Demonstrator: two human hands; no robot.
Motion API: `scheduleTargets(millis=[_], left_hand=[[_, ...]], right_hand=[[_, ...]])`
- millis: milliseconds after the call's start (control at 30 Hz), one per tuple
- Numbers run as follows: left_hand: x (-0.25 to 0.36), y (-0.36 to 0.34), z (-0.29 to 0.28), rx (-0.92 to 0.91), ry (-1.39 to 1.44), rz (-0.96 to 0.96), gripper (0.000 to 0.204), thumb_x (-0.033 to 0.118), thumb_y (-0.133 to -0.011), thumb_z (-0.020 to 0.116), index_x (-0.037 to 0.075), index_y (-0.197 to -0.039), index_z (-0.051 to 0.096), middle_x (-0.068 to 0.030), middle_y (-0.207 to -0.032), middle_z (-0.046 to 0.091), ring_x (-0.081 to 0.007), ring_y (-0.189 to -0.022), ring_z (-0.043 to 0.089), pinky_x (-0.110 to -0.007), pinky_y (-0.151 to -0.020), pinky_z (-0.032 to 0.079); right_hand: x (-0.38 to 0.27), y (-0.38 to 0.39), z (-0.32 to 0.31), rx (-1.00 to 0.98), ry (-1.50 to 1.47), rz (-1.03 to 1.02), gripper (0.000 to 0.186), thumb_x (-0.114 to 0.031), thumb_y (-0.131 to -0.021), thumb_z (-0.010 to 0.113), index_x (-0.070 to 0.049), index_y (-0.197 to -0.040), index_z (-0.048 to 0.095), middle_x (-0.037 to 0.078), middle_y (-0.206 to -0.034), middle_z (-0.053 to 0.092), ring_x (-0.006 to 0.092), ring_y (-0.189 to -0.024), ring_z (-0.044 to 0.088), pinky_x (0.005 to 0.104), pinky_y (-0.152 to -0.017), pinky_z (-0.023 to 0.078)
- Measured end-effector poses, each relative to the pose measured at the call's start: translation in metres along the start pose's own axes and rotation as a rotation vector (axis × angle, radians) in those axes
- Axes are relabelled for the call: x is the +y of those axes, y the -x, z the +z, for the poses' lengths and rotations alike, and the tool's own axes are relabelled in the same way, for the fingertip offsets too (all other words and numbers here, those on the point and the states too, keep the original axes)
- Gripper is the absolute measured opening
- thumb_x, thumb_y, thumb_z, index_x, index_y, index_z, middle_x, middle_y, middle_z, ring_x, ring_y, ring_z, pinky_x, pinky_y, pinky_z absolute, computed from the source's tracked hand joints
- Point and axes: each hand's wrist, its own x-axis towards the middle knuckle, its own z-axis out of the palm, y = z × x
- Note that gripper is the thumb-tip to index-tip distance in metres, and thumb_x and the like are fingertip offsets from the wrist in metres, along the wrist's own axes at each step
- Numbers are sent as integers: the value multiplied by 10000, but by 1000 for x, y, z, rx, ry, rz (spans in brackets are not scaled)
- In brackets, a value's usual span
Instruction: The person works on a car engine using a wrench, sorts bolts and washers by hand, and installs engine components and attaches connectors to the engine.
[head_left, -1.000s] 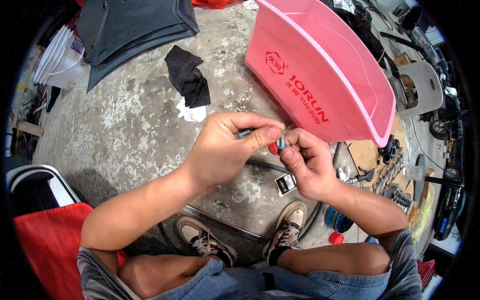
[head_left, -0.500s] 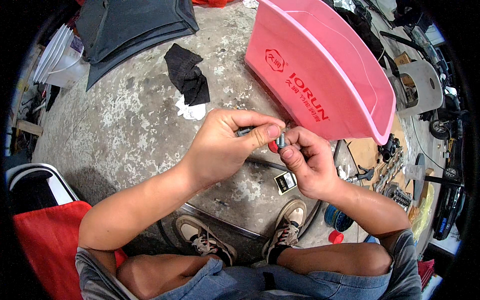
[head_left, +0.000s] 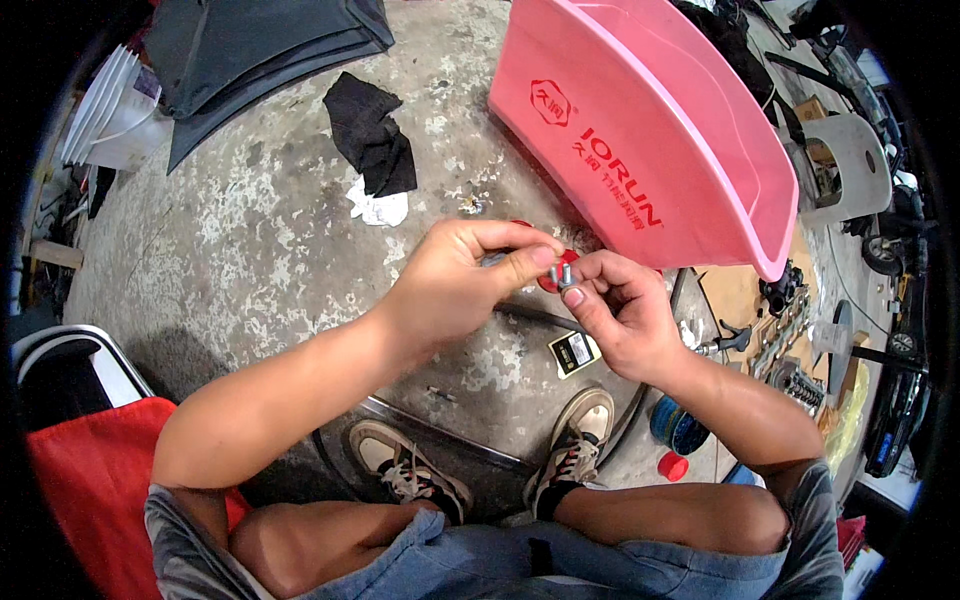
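In front of me, over the concrete floor, my hands meet at their fingertips. My left hand (head_left: pixel 455 270) is closed, thumb and forefinger pinched at a small metal bolt (head_left: pixel 553 271). Just beside it a second metal bolt (head_left: pixel 568 275) stands upright between the thumb and curled fingers of my right hand (head_left: pixel 622 312). The bolts' lower ends are hidden by the fingers. Red round pieces (head_left: pixel 570 256) show just behind the fingertips; whether they are touched I cannot tell.
A big pink plastic tub (head_left: pixel 600 150) stands beyond my hands. A black cloth (head_left: pixel 370 130) lies on the floor near dark mats (head_left: pixel 250 60). By my shoes are a small yellow-and-black box (head_left: pixel 574 353), a red cap (head_left: pixel 672 466) and a black hose (head_left: pixel 450 438). Engine parts (head_left: pixel 790 340) lie on cardboard at right.
My fingertips have come together a little lower, and two bolts now show side by side there. The bolt seen in my left palm before no longer shows clearly. The view has shifted slightly.
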Motion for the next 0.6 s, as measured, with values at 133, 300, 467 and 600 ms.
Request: scheduleTargets(millis=[133,300,467,600], left_hand=[[-94,-20,-15,34,-61,-208,173,160,-900,628,18,-980,686,8,-843,654,-58,-727,542,-229,-649,448],[-208,-12,-36,96,-522,-267,206,222,-855,683,18,-880,705,-41,-700,654,-86,-633,544,-275,-592,458],[-232,-19,-35,110,-695,-173,164,187,-836,676,29,-874,699,-74,-657,635,-126,-600,546,-311,-581,458],[-216,-14,-41,175,-641,-411,159,137,-840,629,-5,-865,697,-82,-679,646,-154,-614,572,-325,-579,465]], right_hand=[[41,9,-11,40,61,90,117,-93,-850,629,10,-843,575,-17,-618,442,61,-579,399,241,-536,365],[69,22,-15,14,167,174,154,-125,-841,644,6,-805,573,-8,-591,417,84,-568,393,264,-526,367],[72,23,-16,-15,191,179,133,-114,-848,642,-7,-816,571,-29,-585,420,64,-547,377,254,-499,343],[63,13,-18,-30,226,132,128,-112,-844,639,-13,-814,566,-24,-582,435,68,-539,397,257,-500,354]])
